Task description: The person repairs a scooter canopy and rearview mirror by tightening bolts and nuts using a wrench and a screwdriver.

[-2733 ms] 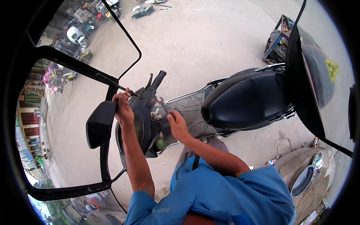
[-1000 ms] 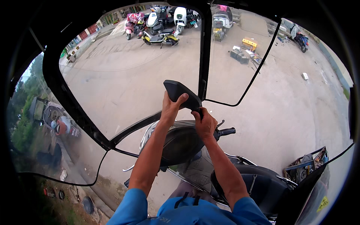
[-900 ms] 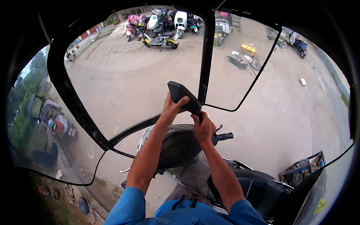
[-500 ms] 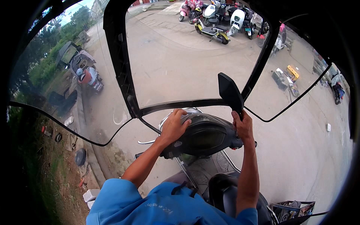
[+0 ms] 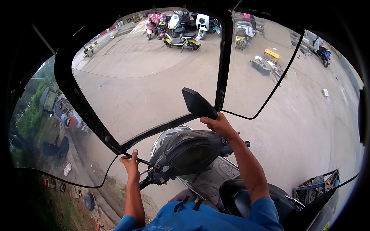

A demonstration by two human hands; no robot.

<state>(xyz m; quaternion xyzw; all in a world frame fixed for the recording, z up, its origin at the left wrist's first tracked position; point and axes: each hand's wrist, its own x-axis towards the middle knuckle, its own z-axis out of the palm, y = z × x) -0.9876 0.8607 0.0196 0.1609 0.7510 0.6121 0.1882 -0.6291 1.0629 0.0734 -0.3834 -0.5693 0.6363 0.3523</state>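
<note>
A scooter's dark handlebar cover (image 5: 194, 156) lies in front of me, tilted up toward the right. At the lower left corner of the black windshield frame (image 5: 165, 130), my left hand (image 5: 131, 165) is closed round the thin black rod (image 5: 144, 161) that runs to the handlebar, its thumb pointing up. My right hand (image 5: 221, 126) grips the lower end of a black rearview mirror (image 5: 196, 102), just above the right side of the handlebar. How the mirror's stem sits is hidden by that hand.
Behind the handlebar is the black seat (image 5: 235, 196). Several scooters (image 5: 181, 40) stand far ahead. To the right lie a yellow box (image 5: 271, 56) and grey blocks (image 5: 261, 68). A metal rack (image 5: 318, 186) stands at lower right, a kerb (image 5: 83, 165) at left.
My left hand has moved from the handlebar cover's top to the rod at the left. My right hand and the mirror have shifted left in view. The view has turned right and the handlebar appears tilted.
</note>
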